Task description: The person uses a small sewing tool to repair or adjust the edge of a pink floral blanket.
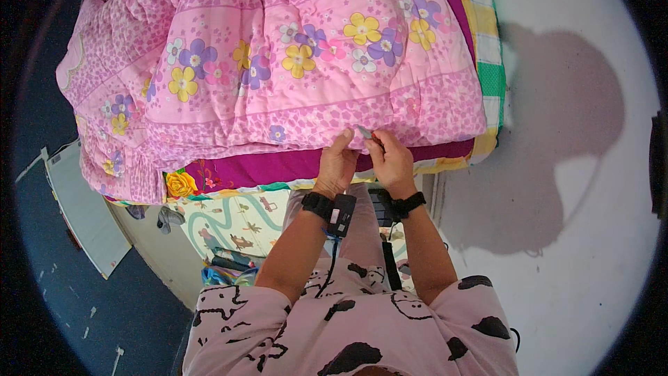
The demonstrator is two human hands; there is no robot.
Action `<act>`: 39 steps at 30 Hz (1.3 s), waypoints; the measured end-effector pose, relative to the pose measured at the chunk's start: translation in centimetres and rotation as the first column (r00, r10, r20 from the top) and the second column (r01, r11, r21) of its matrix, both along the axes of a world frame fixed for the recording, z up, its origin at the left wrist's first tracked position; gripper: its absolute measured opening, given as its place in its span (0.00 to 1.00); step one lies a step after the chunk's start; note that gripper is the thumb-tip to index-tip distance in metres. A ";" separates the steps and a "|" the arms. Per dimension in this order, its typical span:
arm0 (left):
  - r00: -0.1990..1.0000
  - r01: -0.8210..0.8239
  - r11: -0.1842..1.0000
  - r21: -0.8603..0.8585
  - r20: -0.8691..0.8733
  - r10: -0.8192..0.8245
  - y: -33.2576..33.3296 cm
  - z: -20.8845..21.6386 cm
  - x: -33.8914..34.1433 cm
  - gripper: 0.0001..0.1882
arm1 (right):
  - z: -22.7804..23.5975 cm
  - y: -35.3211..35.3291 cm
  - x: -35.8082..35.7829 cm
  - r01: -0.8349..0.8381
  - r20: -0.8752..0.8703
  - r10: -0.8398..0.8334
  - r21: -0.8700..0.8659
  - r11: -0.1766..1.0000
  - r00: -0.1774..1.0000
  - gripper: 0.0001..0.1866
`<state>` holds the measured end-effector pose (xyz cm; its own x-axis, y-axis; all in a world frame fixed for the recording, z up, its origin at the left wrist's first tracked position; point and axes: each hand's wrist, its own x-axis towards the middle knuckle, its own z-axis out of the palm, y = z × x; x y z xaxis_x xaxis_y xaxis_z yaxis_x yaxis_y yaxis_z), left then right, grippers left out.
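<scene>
Head view: our left hand (337, 168) pinches the near edge of the pink quilt (229, 108), spread over purple cloth (268, 170), apparently to steady it, while our right hand (394, 166) grips a small grey-tipped tool (365, 132) beside it, seemingly for close control.

Two grips are in view, one left grip (339, 168) and one right grip (394, 169), on two bare forearms (296, 254). They come with two black wristbands (318, 205), one small black box (342, 217) and one cable (333, 264). There is one small grey-tipped tool (364, 131). One pink quilt (320, 94) bears at least six yellow flowers (361, 28) and at least six purple flowers (198, 56); folds hide the full number. Also counted: one maroon sheet (271, 168), one embroidered yellow rose (181, 184), one patterned mat (223, 219), one pale board (87, 216), one shirt (306, 338).
</scene>
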<state>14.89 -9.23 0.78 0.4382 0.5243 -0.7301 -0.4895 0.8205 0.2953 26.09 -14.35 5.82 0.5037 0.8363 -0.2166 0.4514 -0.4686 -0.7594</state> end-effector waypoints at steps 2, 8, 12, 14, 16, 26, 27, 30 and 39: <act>1.000 -0.001 1.000 0.006 -0.001 0.001 0.0 0.1 0.0 0.15 | 0.2 0.0 0.0 0.064 -0.099 -0.076 -0.116 0.991 0.992 0.13; 1.000 -0.006 1.000 0.009 -0.009 0.006 0.0 0.3 -0.2 0.15 | 0.6 0.2 0.1 -0.015 -0.050 0.012 -0.067 0.998 0.999 0.12; 1.000 -0.003 1.000 0.028 -0.013 0.004 0.0 0.6 -0.2 0.15 | 0.7 0.1 0.1 -0.012 -0.030 0.011 -0.054 0.998 0.999 0.12; 1.000 -0.001 1.000 0.029 -0.003 0.001 0.0 0.6 -0.3 0.15 | 0.9 0.1 0.1 -0.052 -0.002 0.051 -0.055 0.997 0.999 0.12; 1.000 0.004 1.000 0.031 0.007 -0.004 0.1 0.7 -0.3 0.15 | 0.8 0.1 0.0 -0.029 -0.006 0.029 -0.041 0.999 1.000 0.12; 0.998 0.053 0.999 0.005 0.014 -0.054 0.0 0.4 -0.9 0.13 | 0.8 0.2 -0.5 0.052 -0.027 -0.054 -0.038 0.998 0.998 0.11; 0.998 0.049 0.998 -0.033 0.028 -0.048 0.2 0.7 -0.8 0.12 | 0.5 0.1 -0.7 0.054 -0.027 -0.055 -0.037 0.998 0.998 0.11; 0.998 0.050 0.999 0.007 0.032 -0.050 0.4 1.8 -0.4 0.10 | 0.2 0.1 -1.2 0.112 0.005 -0.113 0.087 0.990 0.994 0.11; 0.997 0.078 0.996 0.036 -0.011 -0.077 0.8 3.1 -0.4 0.13 | -1.0 -1.0 -1.6 0.144 -0.006 -0.145 0.200 0.969 0.989 0.13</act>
